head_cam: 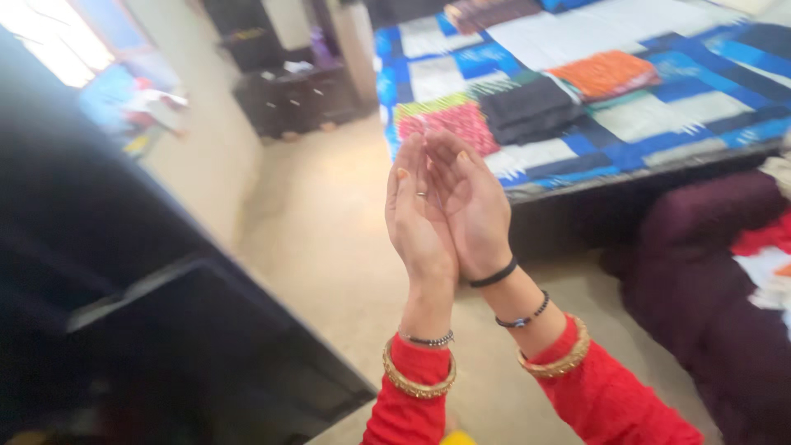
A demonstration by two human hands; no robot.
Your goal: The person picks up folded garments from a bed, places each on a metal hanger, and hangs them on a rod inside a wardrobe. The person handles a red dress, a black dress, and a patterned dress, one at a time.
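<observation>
Head view: left hand (418, 216) against right hand (471, 202)

- We're in a home here, a bedroom by the look of it, and the bed (626, 91) at the upper right settles that.
- Across the bed lies a blue-and-white patchwork cover (700, 58), with folded cloths (527, 111) in orange, black and red-pink stacked on it.
- Beyond the bed's far left corner, a dark low cabinet (297, 99) stands against the wall, small items on top.
- Left of the bed runs a plain beige floor (329, 247).
- Far across from the bed, a bright window (58, 37) glows at the top left.
- Just below the bed's near edge, a maroon cushioned seat (709, 272) sits.
</observation>
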